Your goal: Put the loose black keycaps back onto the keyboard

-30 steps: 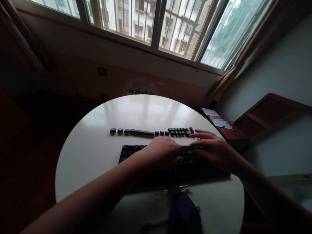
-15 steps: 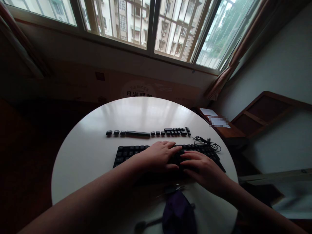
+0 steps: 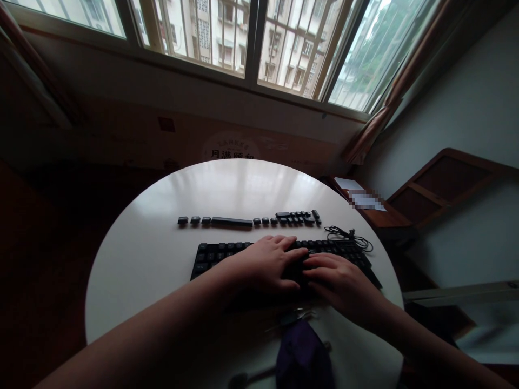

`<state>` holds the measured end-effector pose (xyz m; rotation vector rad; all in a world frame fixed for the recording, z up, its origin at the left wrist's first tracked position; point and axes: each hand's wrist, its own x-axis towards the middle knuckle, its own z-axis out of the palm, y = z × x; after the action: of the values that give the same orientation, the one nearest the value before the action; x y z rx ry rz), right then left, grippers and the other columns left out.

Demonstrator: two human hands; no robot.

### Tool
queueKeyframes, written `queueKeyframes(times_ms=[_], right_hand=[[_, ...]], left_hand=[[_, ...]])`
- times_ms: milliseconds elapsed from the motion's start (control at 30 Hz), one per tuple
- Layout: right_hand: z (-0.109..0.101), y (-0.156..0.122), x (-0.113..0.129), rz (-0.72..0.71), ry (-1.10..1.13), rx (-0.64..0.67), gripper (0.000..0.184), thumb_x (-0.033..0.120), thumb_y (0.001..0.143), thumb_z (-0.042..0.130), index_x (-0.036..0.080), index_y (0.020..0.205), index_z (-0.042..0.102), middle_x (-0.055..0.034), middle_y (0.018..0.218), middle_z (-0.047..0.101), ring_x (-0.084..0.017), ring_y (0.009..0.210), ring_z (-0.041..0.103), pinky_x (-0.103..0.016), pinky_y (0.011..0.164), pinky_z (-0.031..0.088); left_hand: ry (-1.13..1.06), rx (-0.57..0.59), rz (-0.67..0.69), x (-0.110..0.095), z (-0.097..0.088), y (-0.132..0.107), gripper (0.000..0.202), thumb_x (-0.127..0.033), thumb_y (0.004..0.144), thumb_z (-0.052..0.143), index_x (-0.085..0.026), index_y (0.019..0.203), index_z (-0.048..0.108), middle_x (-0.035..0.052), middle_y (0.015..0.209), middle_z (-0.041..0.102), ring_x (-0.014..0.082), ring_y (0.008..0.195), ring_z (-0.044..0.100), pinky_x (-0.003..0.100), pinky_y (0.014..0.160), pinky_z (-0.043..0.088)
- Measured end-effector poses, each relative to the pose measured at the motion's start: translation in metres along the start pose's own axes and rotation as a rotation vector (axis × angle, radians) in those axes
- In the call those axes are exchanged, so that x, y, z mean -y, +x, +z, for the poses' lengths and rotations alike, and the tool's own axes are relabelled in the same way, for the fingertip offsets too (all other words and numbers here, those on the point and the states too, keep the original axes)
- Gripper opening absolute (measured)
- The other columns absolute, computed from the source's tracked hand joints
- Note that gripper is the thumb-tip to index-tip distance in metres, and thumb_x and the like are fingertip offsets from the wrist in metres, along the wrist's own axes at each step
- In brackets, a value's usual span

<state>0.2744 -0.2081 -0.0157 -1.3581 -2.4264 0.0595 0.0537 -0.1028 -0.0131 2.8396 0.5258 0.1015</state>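
Observation:
A black keyboard (image 3: 214, 255) lies on a round white table (image 3: 133, 259); my forearms and hands cover its middle. My left hand (image 3: 275, 262) rests over the keys with its fingers spread and the thumb apart, nothing seen in it. Just to its right, my right hand (image 3: 338, 275) reaches in over the keyboard, fingers stretched out and fingertips close to the left index finger. What lies under its fingertips is too dark to make out. Beyond the keyboard, several loose black keycaps (image 3: 194, 220) stand in a row with a long spacebar keycap (image 3: 232, 222).
A coiled black cable (image 3: 351, 237) sits behind the keyboard's right end. Nearer me are a dark purple cloth-like item (image 3: 304, 356) and a blurred dark brush-like tool (image 3: 251, 377). A wooden chair (image 3: 389, 216) with papers on it stands right of the table, below the window.
The whole view has shifted slightly, with the table items appearing a little further right. Both hands stay over the keyboard; the left thumb and index finger look slightly wider apart.

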Motion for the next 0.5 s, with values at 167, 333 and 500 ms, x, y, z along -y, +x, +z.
queueKeyframes(times_ms=[167,333,500], right_hand=[[-0.003,0.003,0.008,-0.042,-0.067,-0.029,0.022,0.012,0.087,0.064,0.022,0.105,0.074,-0.0062,0.115,0.074,-0.029,0.116,0.063,-0.047,0.102,0.049],[-0.002,0.004,0.01,-0.065,-0.081,-0.046,0.022,0.011,0.087,0.063,0.021,0.103,0.074,-0.0045,0.114,0.074,-0.028,0.117,0.062,-0.046,0.101,0.049],[0.001,0.005,0.014,-0.101,-0.15,-0.083,0.02,0.012,0.092,0.06,0.019,0.104,0.073,-0.0057,0.11,0.075,-0.029,0.112,0.064,-0.046,0.098,0.048]], left_hand=[[-0.008,0.021,0.012,0.001,-0.002,-0.001,0.093,-0.066,0.081,0.063,-0.023,0.157,0.031,0.0198,0.162,0.029,0.0414,0.144,0.035,0.052,0.115,0.028],[-0.003,0.013,0.011,0.001,-0.003,-0.002,0.094,-0.066,0.081,0.063,-0.023,0.157,0.031,0.0206,0.161,0.03,0.0416,0.143,0.037,0.052,0.115,0.029],[-0.005,0.012,0.017,0.001,-0.002,-0.001,0.095,-0.066,0.081,0.064,-0.021,0.157,0.031,0.0219,0.161,0.03,0.0415,0.143,0.037,0.052,0.115,0.029]])
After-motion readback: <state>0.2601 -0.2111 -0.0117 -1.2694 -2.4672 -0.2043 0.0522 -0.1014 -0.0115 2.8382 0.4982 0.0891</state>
